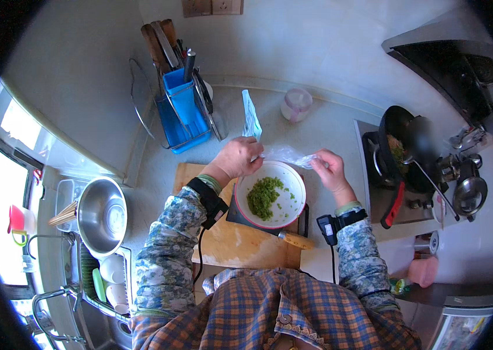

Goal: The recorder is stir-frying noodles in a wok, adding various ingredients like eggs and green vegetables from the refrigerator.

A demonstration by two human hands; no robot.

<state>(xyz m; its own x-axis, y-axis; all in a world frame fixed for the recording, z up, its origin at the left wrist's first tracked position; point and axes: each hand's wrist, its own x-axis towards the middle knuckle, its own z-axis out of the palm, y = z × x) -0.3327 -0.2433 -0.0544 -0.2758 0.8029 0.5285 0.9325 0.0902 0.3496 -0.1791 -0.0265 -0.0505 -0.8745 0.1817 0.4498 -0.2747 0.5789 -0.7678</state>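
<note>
Between my two hands stretches a strip of clear thin plastic (288, 155), bunched like a film or bag. My left hand (238, 159) pinches its left end, and my right hand (327, 169) pinches its right end. Just below the plastic stands a white bowl (294, 209) with a red rim, holding chopped green vegetable (264, 199). Under the bowl lies a cleaver with a wooden handle (297, 240), its dark blade partly hidden, on a wooden cutting board (237, 251). A pale blue packet (251, 116) stands behind my left hand.
A blue utensil rack (181, 98) stands at the back left, a lidded jar (296, 105) at the back. At right, a wok (388, 144) with a red handle sits on the gas stove (375, 210). A steel basin (102, 216) is by the sink (97, 330) at left.
</note>
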